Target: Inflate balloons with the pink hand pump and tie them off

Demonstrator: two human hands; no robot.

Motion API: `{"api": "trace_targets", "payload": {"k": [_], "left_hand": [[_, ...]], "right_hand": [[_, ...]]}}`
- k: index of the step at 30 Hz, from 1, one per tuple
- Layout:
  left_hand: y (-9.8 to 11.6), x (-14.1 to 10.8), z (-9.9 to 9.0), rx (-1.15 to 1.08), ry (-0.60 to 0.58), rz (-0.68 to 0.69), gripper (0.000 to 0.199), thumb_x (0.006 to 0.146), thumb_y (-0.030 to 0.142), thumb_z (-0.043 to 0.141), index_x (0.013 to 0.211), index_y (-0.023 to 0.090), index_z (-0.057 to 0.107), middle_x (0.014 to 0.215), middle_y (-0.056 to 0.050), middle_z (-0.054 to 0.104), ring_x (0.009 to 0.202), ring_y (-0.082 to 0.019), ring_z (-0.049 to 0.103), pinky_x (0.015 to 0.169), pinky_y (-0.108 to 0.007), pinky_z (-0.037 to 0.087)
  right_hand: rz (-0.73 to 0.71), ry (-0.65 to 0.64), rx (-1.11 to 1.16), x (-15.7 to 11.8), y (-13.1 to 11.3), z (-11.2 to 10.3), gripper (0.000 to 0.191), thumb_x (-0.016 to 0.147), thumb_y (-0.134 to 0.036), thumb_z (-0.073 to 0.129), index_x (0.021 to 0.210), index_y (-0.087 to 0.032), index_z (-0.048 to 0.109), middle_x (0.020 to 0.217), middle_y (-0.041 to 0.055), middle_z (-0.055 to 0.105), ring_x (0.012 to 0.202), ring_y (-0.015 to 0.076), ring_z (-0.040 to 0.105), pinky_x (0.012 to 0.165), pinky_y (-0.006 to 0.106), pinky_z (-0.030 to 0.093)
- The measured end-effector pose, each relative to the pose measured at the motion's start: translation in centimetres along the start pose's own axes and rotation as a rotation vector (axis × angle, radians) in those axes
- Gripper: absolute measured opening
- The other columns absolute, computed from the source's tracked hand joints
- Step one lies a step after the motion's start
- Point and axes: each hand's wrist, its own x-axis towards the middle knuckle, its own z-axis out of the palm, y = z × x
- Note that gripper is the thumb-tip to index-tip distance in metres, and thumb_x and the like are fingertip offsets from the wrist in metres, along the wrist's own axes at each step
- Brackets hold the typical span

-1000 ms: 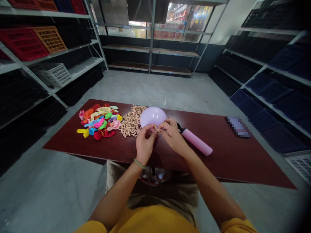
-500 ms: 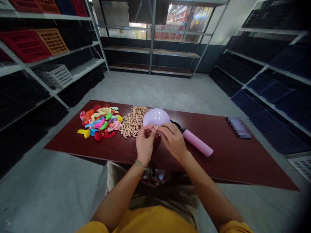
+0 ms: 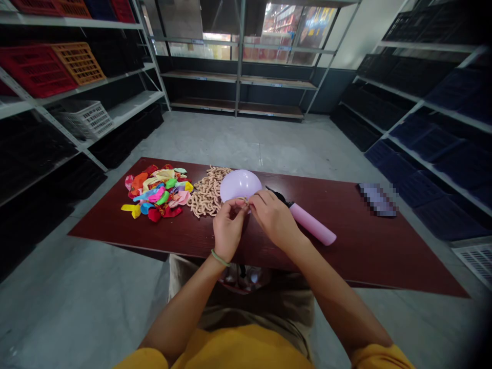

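- Slipping of the glossy, pale-purple, rounded inflated balloon (image 3: 240, 184) is possible if finger pressure drops; its neck is hidden, so air loss cannot be ruled out.
- The thin tan cord-like piece (image 3: 245, 200) could spring loose if the two pinches pull unevenly.
- Balloon position: directly beyond the fingertips; contact with them cannot be told.
- Left hand (image 3: 227, 229): thumb and index finger pinch the tan piece.
- Right hand (image 3: 275, 218): fingers curl, apparently pinching the same piece; tips partly hidden.
- A sideways jerk could disturb the heap of tan curled strands (image 3: 207, 196), left of the balloon, or the pink cylindrical pump (image 3: 313, 224), right.
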Motion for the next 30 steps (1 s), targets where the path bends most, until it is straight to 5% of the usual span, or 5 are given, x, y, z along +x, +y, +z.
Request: {"api": "trace_targets", "payload": {"k": [10, 18, 30], "left_hand": [[-0.2, 1.8, -0.9, -0.161, 0.108, -0.075, 0.018, 0.079, 0.024, 0.070, 0.084, 0.018, 0.054, 0.078, 0.002, 0.057, 0.070, -0.010, 0.058, 0.069, -0.023, 0.049], [0.4, 1.6, -0.9, -0.416, 0.150, -0.234, 0.032, 0.070, 0.026, 0.078, 0.078, 0.019, 0.048, 0.081, 0.002, 0.057, 0.077, -0.012, 0.059, 0.074, -0.028, 0.053], [0.7, 1.8, -0.7, -0.441, 0.191, -0.202, 0.035, 0.068, 0.024, 0.079, 0.072, 0.018, 0.045, 0.081, 0.002, 0.063, 0.070, -0.010, 0.061, 0.067, -0.022, 0.048]], "right_hand": [[-0.088, 0.269, -0.107, -1.2, -0.4, 3.0, 0.011, 0.094, -0.013, 0.048, 0.095, -0.016, 0.059, 0.093, 0.0105, 0.064, 0.090, 0.0232, 0.059, 0.079, 0.037, 0.051], [-0.153, 0.285, -0.040, -1.6, 0.1, 3.1, 0.013, 0.090, -0.010, 0.048, 0.091, -0.018, 0.058, 0.089, 0.0089, 0.063, 0.082, 0.0215, 0.058, 0.076, 0.037, 0.053], [-0.123, 0.350, 0.071, -3.1, 0.1, 3.7, 0.012, 0.084, -0.008, 0.051, 0.087, -0.020, 0.050, 0.088, 0.0091, 0.060, 0.083, 0.0219, 0.055, 0.073, 0.035, 0.051]]}}
